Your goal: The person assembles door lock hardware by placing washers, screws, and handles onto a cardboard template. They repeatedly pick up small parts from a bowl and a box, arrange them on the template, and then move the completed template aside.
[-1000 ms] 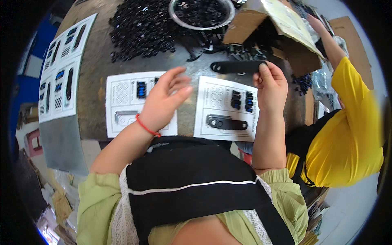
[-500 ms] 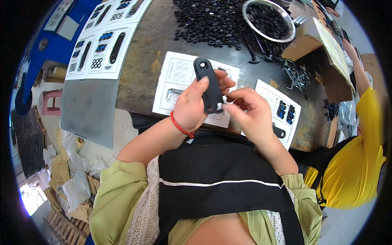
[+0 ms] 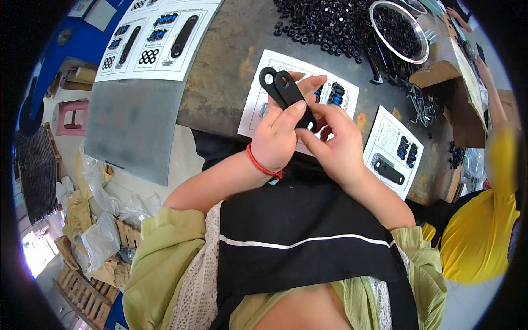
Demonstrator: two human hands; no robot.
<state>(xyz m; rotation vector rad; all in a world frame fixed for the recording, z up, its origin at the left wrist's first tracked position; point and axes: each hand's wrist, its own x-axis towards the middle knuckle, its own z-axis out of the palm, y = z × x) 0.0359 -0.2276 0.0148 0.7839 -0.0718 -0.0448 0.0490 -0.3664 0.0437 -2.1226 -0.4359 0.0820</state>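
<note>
Two flat black bars (image 3: 290,91) with rounded ends and round holes lie fanned, one over the other, in my left hand (image 3: 279,135). Its thumb presses across the upper bar. My right hand (image 3: 338,140) is closed at the bars' lower end, where a small white bit (image 3: 311,126) shows between its fingers. Just beyond and under both hands lies a white printed card (image 3: 252,116), partly covered by them. Black-and-blue bolts (image 3: 336,93) rest on its right part.
A second card (image 3: 374,143) with bolts and a black bar (image 3: 389,170) lies to the right. Loose black nuts (image 3: 319,27), a metal bowl (image 3: 422,52) of small black parts, hex keys (image 3: 422,107) and a cardboard box (image 3: 465,82) stand beyond. Filled cards (image 3: 192,47) cover the left; a person in yellow (image 3: 478,236) works at right.
The held bars have fanned apart, so two rounded ends show instead of one. My right fingers have closed in at their lower end. The whole view has shifted, with the table sliding rightward.
</note>
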